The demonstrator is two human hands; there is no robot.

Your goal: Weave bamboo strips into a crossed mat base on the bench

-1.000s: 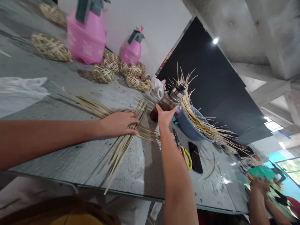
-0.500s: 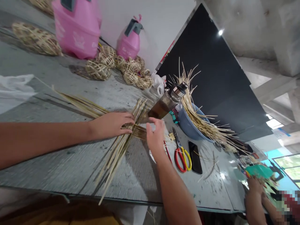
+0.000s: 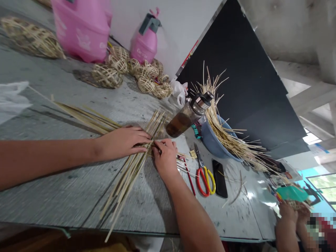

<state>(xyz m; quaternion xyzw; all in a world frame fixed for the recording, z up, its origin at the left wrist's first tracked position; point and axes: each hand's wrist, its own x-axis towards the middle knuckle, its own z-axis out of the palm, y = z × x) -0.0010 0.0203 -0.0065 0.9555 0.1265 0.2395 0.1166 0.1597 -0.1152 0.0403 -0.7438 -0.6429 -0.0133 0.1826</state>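
Note:
Two bundles of thin bamboo strips (image 3: 124, 190) cross each other on the grey table, woven together where they meet. My left hand (image 3: 124, 141) lies flat over the strips just left of the crossing, its fingers stretched out and pressing down. At the crossing's right side, my right hand (image 3: 165, 159) has its fingers curled, with thumb and fingertips on the strips. The two hands' fingertips almost meet, hiding part of the weave. Loose strip ends (image 3: 86, 117) run out to the left beyond my left hand and poke out under my right.
A bottle of brown liquid (image 3: 181, 120) stands just behind my right hand. To the right are scissors (image 3: 203, 178), a phone (image 3: 219, 178) and a blue basin (image 3: 214, 143) of strips. Woven balls (image 3: 107, 75) and pink sprayers (image 3: 144, 45) line the back. Another person's hands (image 3: 291, 210) work far right.
My right hand has moved left and down onto the crossing, and its raised fingers have closed on the strips. My left hand stays in place on the strips.

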